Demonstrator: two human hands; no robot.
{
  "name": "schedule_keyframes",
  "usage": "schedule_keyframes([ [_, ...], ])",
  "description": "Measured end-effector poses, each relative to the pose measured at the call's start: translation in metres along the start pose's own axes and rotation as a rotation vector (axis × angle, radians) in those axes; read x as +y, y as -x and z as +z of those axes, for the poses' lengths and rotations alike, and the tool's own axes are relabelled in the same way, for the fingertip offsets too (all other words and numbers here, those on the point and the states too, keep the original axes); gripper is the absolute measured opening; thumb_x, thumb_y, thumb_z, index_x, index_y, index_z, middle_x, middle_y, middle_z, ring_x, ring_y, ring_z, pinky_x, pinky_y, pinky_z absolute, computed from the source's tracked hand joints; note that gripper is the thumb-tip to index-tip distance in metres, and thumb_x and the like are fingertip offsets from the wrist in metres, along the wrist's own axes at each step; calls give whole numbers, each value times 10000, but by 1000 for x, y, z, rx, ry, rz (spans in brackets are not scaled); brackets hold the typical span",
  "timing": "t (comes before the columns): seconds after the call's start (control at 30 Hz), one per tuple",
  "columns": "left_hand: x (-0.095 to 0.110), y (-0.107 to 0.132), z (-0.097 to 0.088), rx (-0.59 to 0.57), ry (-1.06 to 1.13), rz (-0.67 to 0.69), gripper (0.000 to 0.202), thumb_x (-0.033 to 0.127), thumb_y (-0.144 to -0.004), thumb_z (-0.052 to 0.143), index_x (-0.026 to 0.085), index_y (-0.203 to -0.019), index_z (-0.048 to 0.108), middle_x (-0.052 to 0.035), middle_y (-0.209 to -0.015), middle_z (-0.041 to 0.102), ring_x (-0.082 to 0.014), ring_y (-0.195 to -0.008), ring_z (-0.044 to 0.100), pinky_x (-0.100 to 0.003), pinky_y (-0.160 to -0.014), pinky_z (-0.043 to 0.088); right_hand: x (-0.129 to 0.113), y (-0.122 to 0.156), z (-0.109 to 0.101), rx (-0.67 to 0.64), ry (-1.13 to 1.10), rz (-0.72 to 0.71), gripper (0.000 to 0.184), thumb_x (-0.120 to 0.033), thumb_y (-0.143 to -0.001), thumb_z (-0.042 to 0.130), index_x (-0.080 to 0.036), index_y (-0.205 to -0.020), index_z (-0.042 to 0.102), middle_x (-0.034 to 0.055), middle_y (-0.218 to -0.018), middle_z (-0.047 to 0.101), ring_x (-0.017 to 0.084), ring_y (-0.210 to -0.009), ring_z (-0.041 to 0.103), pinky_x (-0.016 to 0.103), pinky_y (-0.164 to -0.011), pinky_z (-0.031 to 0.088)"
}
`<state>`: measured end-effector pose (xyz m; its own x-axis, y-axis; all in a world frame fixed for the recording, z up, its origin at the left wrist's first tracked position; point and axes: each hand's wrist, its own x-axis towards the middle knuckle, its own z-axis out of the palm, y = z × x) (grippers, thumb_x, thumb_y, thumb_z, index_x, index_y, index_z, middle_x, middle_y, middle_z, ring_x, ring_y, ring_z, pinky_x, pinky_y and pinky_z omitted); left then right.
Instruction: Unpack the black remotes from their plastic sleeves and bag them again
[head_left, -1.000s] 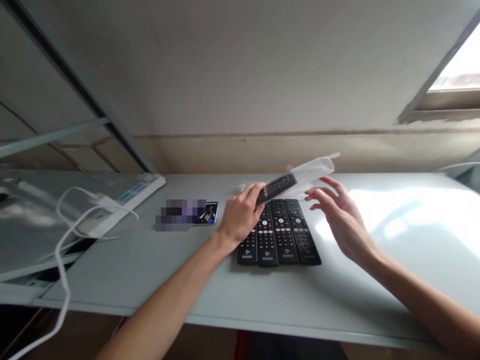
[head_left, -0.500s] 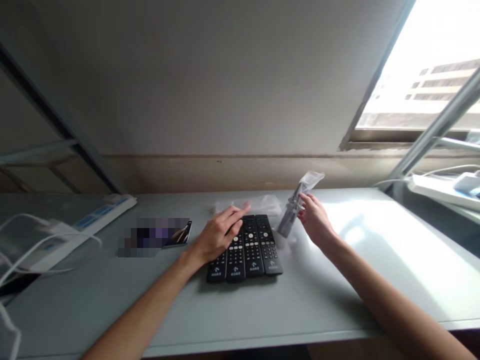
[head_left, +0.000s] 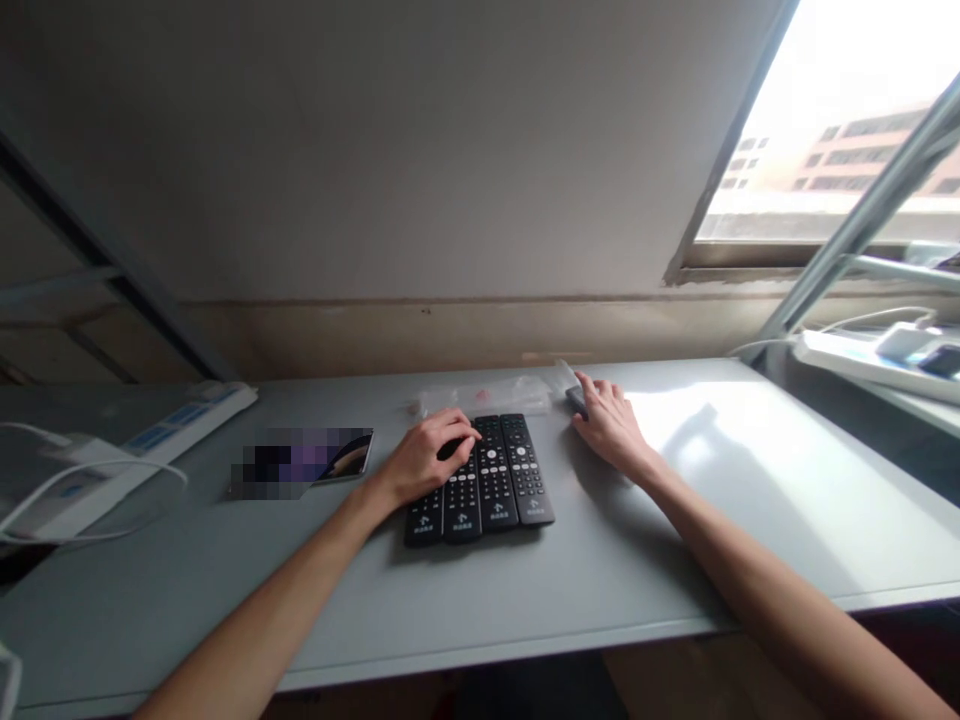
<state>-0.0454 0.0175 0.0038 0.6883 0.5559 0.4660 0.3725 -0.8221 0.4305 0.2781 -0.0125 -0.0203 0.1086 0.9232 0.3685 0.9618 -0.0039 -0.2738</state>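
Observation:
Several black remote controls (head_left: 495, 480) lie side by side on the grey table (head_left: 675, 560). My left hand (head_left: 424, 460) rests on the leftmost remotes with its fingers curled over their upper ends. My right hand (head_left: 609, 428) lies to the right of the row, pressing a bagged remote (head_left: 574, 397) down onto the table; only its far end shows past my fingers. Clear plastic bags (head_left: 487, 397) lie flat just behind the row.
A card with a blurred patch (head_left: 304, 460) lies left of the remotes. A white power strip (head_left: 150, 440) with cables runs along the left side. Another power strip (head_left: 870, 355) sits at the right under the window. A wall backs the table.
The bagged remote passed from my left hand to my right, then came down from the air onto the table right of the row. My left hand settled on the row of remotes.

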Motion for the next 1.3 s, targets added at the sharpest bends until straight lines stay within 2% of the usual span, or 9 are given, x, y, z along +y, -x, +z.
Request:
schedule_keyframes([
  [0.13, -1, 1, 1, -19, -21, 13, 242, 255, -1040, 537, 176, -1029, 766, -78, -1048, 720, -220, -993, 684, -373, -932, 551, -35, 13, -3, 89, -135, -230, 568, -262, -1036, 481, -251, -1603, 484, 179, -1576, 519, 374, -1480, 450, 603, -1181, 444],
  [0.27, -2, 3, 3, -20, -68, 53, 221, 229, -1017, 556, 180, -1046, 770, -83, -1060, 703, -225, -998, 677, -368, -920, 555, -61, 18, -1, -28, -261, -349, 521, -409, -1135, 364, -311, -1637, 460, 117, -1692, 450, 304, -1597, 376, 550, -1270, 391],
  [0.37, -2, 4, 3, -10, -83, 77, 212, 200, -997, 571, 179, -1061, 772, -83, -1062, 699, -223, -992, 678, -365, -913, 562, -63, 9, 8, -141, -197, -311, 560, -483, -1137, 367, -277, -1646, 473, 134, -1726, 416, 360, -1647, 285, 589, -1278, 371],
  [0.5, 0, 3, 5, -8, -82, 77, 210, 179, -1003, 564, 172, -1046, 769, -79, -1045, 703, -219, -985, 678, -368, -912, 571, -49, -1, 24, -198, -123, -365, 531, -452, -1149, 309, -252, -1509, 644, 132, -1594, 595, 387, -1587, 407, 651, -1239, 405],
  [0.7, 0, 2, 5, 135, -200, 37, 322, 180, -1057, 515, 209, -1318, 700, -90, -1257, 696, -247, -1179, 653, -448, -1065, 541, -48, 17, 22, 35, -139, -385, 521, -427, -1154, 334, -204, -1558, 574, 149, -1547, 638, 379, -1580, 417, 720, -1250, 329],
  [0.83, -4, 2, 4, 197, -345, 14, 668, 341, -1040, 651, 244, -1650, 396, -155, -1618, 494, -334, -1483, 493, -552, -1230, 432, -72, 32, -3, 250, -173, -497, 502, -308, -1128, 452, -244, -1625, 484, 151, -1505, 653, 364, -1516, 484, 700, -1237, 358],
  [0.93, -8, 2, 6, 150, -394, 31, 834, 446, -1033, 670, 241, -1717, 238, -183, -1713, 378, -356, -1590, 373, -597, -1292, 348, -90, 44, -17, 362, -209, -640, 622, -178, -1066, 565, -274, -1664, 421, 145, -1370, 705, 331, -1360, 599, 643, -1193, 436],
  [1.13, -11, 3, 5, 186, -463, 17, 427, 253, -1124, 474, 252, -1543, 555, -121, -1654, 499, -284, -1578, 421, -579, -1291, 374, -91, 52, -25, 445, -257, -825, 794, 7, -972, 639, -296, -1670, 414, 77, -1131, 775, 251, -1096, 671, 527, -1112, 515],
  [1.3, -20, 6, 2, 182, -512, -39, 489, 76, -1066, 467, 233, -1510, 599, -122, -1699, 440, -304, -1618, 351, -616, -1300, 354, -77, 41, -27, 536, -371, -743, 746, 56, -922, 671, -307, -1566, 566, 48, -991, 811, 246, -949, 688, 473, -953, 576],
])
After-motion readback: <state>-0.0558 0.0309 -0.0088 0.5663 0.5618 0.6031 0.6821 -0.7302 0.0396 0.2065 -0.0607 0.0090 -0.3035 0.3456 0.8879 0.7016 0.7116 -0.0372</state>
